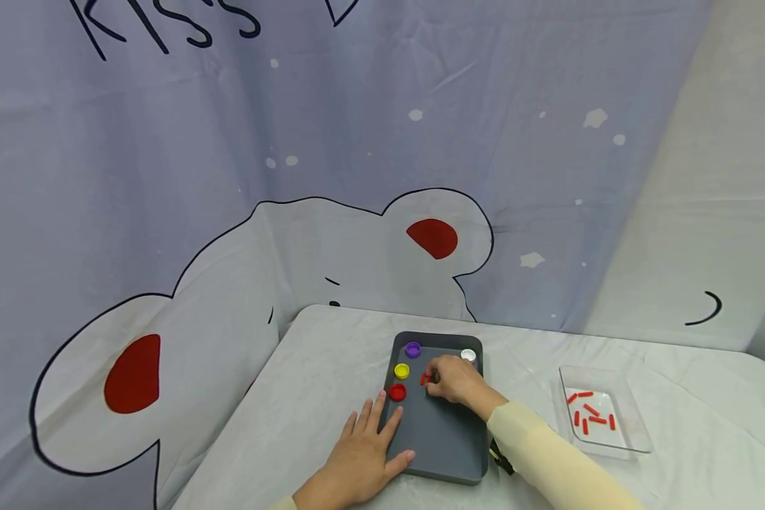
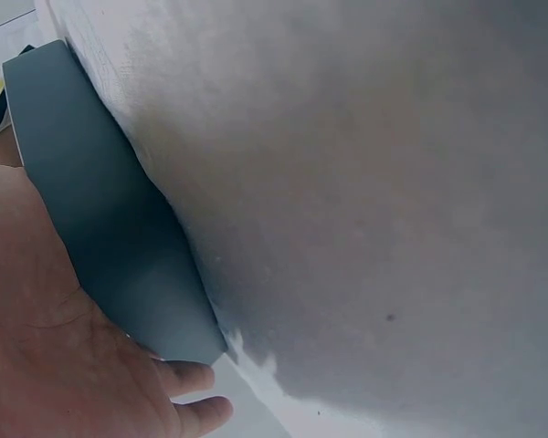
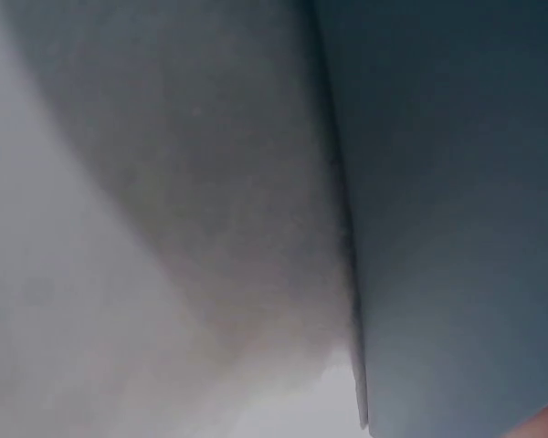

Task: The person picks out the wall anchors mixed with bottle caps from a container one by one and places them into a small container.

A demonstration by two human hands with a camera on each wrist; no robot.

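Observation:
A dark grey tray (image 1: 443, 446) lies on the cloth. Inside it, a purple cap (image 1: 412, 350), a yellow cap (image 1: 401, 370) and a red cap (image 1: 398, 392) line the left side. A white cap (image 1: 468, 355) sits at the upper right, partly behind my right hand (image 1: 454, 380). That hand reaches over the tray, its thumb and fingers pinching at small red sticks (image 1: 423, 380); its fingertips partly hide them. My left hand (image 1: 365, 453), fingers spread, rests along the tray's left edge. In the left wrist view its palm (image 2: 46, 319) lies against the tray's side (image 2: 119, 201).
A clear plastic box (image 1: 634, 425) stands right of the tray, with several red sticks (image 1: 591, 409) scattered in it. White cloth (image 1: 331, 354) covers the table. A printed curtain (image 1: 357, 127) hangs behind. The black-and-yellow wrist strap (image 1: 501, 457) shows beside the right sleeve.

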